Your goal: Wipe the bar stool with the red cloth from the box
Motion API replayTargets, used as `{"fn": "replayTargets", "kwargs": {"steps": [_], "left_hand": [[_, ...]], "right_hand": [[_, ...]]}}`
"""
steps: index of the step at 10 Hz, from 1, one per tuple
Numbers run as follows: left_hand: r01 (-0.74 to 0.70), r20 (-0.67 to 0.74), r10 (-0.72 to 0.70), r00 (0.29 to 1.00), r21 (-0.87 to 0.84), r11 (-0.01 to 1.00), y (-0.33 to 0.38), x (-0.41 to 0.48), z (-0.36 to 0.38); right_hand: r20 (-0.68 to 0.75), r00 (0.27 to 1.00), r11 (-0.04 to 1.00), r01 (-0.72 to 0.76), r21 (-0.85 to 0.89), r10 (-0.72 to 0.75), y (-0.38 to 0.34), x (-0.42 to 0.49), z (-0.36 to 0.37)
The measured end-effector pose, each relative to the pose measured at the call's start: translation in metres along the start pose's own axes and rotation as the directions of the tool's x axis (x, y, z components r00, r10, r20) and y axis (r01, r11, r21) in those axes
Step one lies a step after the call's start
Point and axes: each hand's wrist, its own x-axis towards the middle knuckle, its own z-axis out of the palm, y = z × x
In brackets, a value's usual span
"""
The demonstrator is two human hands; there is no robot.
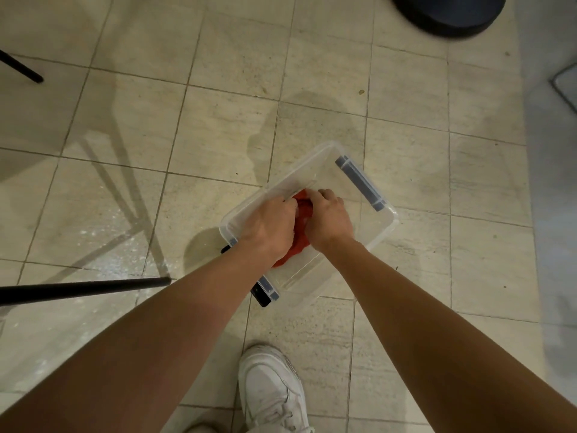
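A clear plastic box [382, 226] with grey-blue latches stands on the tiled floor in the middle of the view. Inside it lies a crumpled red cloth [300, 225], mostly covered by my hands. My left hand [271, 226] reaches into the box and grips the cloth from the left. My right hand [327, 220] grips it from the right, fingers curled into the fabric. A dark round seat or base, possibly the bar stool [449, 14], shows at the top right edge.
A black furniture leg [84, 290] lies across the lower left, and another black leg [22, 68] sits at the upper left. My white shoe [271, 389] stands just below the box. A grey mat or surface [562, 182] runs along the right edge.
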Motion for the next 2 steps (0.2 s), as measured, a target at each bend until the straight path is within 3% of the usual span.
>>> {"fn": "replayTargets", "kwargs": {"steps": [2], "left_hand": [[-0.007,-0.073,0.003,0.997,-0.049,0.999,0.010,-0.036,-0.055]], "right_hand": [[-0.003,1.000,0.996,0.009,0.084,-0.009,-0.029,-0.027,-0.051]]}}
